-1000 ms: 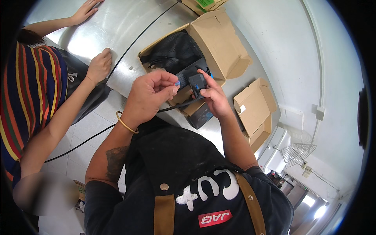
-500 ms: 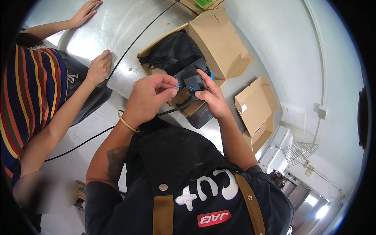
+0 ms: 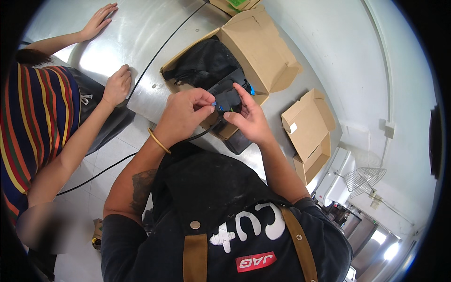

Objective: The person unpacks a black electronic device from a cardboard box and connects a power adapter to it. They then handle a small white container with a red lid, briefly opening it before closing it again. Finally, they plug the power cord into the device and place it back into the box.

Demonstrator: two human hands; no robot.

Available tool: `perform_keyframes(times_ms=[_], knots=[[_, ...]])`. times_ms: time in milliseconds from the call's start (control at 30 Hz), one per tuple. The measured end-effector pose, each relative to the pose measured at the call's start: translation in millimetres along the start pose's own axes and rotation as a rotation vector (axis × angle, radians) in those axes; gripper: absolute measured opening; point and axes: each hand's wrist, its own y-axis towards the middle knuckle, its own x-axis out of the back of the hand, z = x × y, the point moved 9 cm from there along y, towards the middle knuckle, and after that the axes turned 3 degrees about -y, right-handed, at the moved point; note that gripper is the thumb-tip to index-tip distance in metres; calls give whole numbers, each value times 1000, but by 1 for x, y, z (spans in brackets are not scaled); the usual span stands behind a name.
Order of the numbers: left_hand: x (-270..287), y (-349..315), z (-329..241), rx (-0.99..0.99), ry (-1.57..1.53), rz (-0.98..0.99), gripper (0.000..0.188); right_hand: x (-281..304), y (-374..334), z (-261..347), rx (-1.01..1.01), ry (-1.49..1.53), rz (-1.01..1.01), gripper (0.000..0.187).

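Above an open cardboard box (image 3: 263,51), my right hand (image 3: 251,117) holds a small black box-shaped device (image 3: 229,99) between thumb and fingers. A blue slot, like a USB port, shows on the device's near side. My left hand (image 3: 184,113) pinches a small blue piece (image 3: 213,104) between thumb and forefinger, close beside that slot. Whether the piece touches the device I cannot tell. Below my hands passes a black cable (image 3: 199,135). A black mesh bag (image 3: 206,58) lies inside the box, with other dark items partly hidden by my hands.
A co-worker in a striped shirt (image 3: 47,113) sits at left, both hands on the metal table (image 3: 141,28). A second open cardboard box (image 3: 307,124) lies at right. Behind it stand a white wall (image 3: 338,56) and a wire rack (image 3: 364,181). A long black cable crosses the table's left side.
My right hand has brought the device leftward, nearer my left hand, and turned it slightly. The blue piece and the slot are now closer together. The co-worker's hands have barely moved.
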Motion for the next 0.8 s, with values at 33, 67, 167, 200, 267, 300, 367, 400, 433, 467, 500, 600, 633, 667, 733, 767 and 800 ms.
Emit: perform_keyframes(times_ms=[33, 67, 167, 200, 267, 300, 367, 400, 433, 467, 500, 600, 633, 667, 733, 767, 800], knots=[[0, 0, 2, 5, -4, -8, 19, 1, 0, 0, 0, -20, -4, 88], [0, 0, 3, 7, -6, -11, 19, 2, 0, -1, -1, -39, -7, 89], [0, 1, 4, -1, 20, -16, 20, 3, -1, -1, 19, -89, -26, 89], [0, 0, 2, -14, 47, -18, 20, 3, -1, 0, 31, -107, -32, 89], [1, 0, -1, -27, 77, -24, 19, 2, -2, 3, 45, -135, -40, 89], [1, 0, -1, -27, 82, -25, 19, 1, -2, 5, 53, -146, -45, 88], [1, 1, 0, -22, 45, -22, 18, -1, -2, 8, 54, -172, -46, 88], [1, 1, 4, -19, 2, -17, 18, -1, -2, 9, 55, -186, -46, 88], [0, 1, 7, -15, -42, -13, 17, 0, -2, 7, 48, -176, -38, 88], [0, 2, 10, 4, -111, -3, 17, 1, -1, 3, 40, -167, -29, 87], [-1, 2, 13, 26, -182, 6, 17, 2, 0, 0, 31, -158, -19, 87], [1, 0, 10, 66, -312, 21, 18, 1, 2, 1, -9, 64, 30, 83], [3, -1, 5, 75, -343, 24, 18, 4, 3, -2, -22, 84, 35, 82], [6, -1, 0, 60, -364, 15, 18, 9, 4, -8, -34, 103, 40, 81], [13, -2, -9, 26, -407, -11, 19, 14, 5, -16, -65, 164, 47, 80], [15, -2, -14, 18, -413, -13, 19, 15, 5, -18, -82, 208, 44, 80], [18, -3, -19, 8, -417, -18, 19, 16, 6, -19, -98, 252, 45, 80]])
